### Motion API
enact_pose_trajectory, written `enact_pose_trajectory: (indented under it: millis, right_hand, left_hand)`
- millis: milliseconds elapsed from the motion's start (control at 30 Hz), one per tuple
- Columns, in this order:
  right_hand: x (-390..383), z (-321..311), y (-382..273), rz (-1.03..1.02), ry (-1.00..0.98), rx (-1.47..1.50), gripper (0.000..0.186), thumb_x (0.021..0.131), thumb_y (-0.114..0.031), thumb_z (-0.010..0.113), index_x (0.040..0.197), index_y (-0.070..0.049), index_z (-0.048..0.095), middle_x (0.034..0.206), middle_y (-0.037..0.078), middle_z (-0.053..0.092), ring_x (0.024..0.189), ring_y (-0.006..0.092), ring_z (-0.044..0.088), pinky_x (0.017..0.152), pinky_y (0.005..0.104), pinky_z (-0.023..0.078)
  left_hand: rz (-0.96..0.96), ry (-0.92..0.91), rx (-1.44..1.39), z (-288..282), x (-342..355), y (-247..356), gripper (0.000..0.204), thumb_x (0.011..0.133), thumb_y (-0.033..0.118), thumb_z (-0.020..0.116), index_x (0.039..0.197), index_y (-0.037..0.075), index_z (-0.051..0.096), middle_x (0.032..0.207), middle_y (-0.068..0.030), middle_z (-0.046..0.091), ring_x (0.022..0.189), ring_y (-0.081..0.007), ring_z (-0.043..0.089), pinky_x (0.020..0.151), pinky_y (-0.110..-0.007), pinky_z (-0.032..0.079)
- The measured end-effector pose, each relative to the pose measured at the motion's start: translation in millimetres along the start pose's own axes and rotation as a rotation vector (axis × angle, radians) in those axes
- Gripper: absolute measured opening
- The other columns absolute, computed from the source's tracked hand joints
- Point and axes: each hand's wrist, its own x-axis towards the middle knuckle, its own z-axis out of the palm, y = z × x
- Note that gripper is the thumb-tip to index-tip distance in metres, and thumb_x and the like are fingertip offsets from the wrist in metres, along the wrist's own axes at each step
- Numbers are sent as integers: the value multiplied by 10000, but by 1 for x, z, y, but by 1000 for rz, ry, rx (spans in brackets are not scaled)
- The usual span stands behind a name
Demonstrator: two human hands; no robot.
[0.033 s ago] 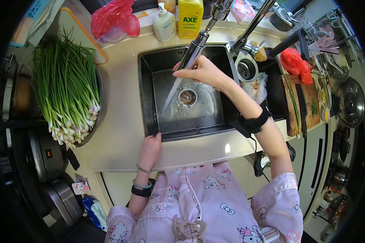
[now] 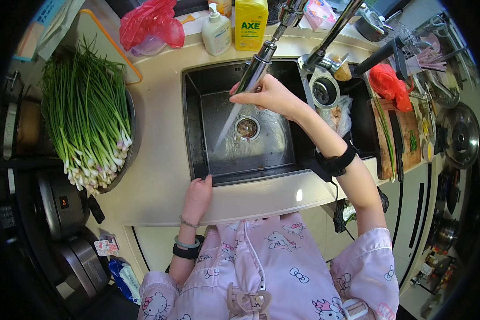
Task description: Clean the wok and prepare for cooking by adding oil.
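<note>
My right hand [image 2: 264,97] grips the chrome pull-out tap head [image 2: 255,68] over the left basin of a dark sink [image 2: 194,136]. Water streams from it at a slant down to the lower left of that basin, beside the drain [image 2: 247,127], which holds some debris. My left hand [image 2: 198,191] rests at the basin's front left rim, fingers curled against the edge. A large metal bowl of spring onions [image 2: 82,128] sits on the counter [image 2: 154,160] left of the sink.
A soap bottle [image 2: 216,34], yellow detergent bottle [image 2: 249,37] and red bags [image 2: 389,82] stand or lie around the sink. At right are a wooden board [image 2: 413,154] with a knife and greens, plus a pot lid [image 2: 460,136]. Appliances [image 2: 61,200] sit at lower left.
My right hand and the tap head have shifted very slightly to the right. My left hand is in the same place.
</note>
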Motion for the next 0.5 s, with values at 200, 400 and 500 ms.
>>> enact_pose_trajectory:
  millis: [200, 400, 500]
  right_hand:
    - [-23, -12, -8, 48, -138, 19, 225, 699, -237, 685, 808, -45, 642, 623, -41, 536, 513, 25, 398, 434, 185, 281]
    - [-43, -35, -9, 157, -213, -98, 247, 688, -258, 696, 834, -66, 644, 610, -45, 527, 502, 30, 382, 421, 183, 270]
    - [-50, -47, -8, 220, -240, -184, 256, 687, -237, 701, 858, -61, 632, 617, -53, 505, 509, 27, 382, 430, 180, 276]
  left_hand:
    - [12, 18, -10, -4, 0, 3, 205, 774, 35, 435, 932, -56, 528, 611, -177, 557, 617, -308, 575, 785, -369, 453]
    - [24, 51, 1, -1, 0, 2, 177, 772, 34, 444, 899, -51, 534, 605, -187, 552, 615, -316, 574, 758, -376, 462]
    - [-8, -2, 3, -3, 3, 3, 145, 780, 47, 447, 858, -41, 532, 635, -194, 561, 648, -325, 577, 723, -395, 468]
